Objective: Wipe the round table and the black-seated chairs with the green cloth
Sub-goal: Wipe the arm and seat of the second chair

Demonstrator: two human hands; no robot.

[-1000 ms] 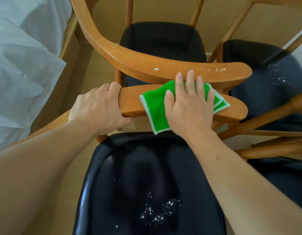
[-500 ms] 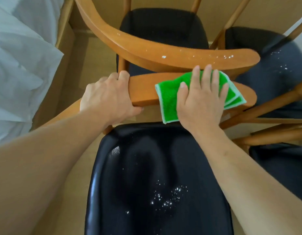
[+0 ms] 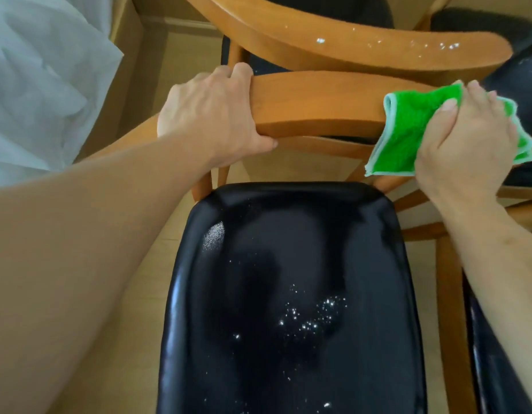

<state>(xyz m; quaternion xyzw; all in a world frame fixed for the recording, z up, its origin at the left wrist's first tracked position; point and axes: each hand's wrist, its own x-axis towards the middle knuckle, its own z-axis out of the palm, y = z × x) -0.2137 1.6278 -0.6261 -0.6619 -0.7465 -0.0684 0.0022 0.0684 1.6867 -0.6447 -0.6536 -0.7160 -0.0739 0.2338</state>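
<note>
The pale wooden floor [image 3: 139, 282] is seen beneath everything, with wooden chairs stood directly on it: the nearest chair [image 3: 315, 106], black-seated and speckled with bright flecks, a second [image 3: 348, 46] just beyond, others crowded at the right, and white sheeting [image 3: 41, 85] at the left.

Even, soft daylight, moderately bright; no hard shadows. Glossy black seat [image 3: 288, 294] throws speckled glints near centre and at 6 o'clock, plus hazy glare patch toward 9 o'clock side of seat. White flecks shine on upper wooden backrest [image 3: 363, 46] at 1 o'clock. White fabric [image 3: 41, 85] at 10 o'clock nearly blown out. Wide-angle bowing toward edges; forearms at 8 and 4 o'clock soft, stretched. Slight overall softness
</note>
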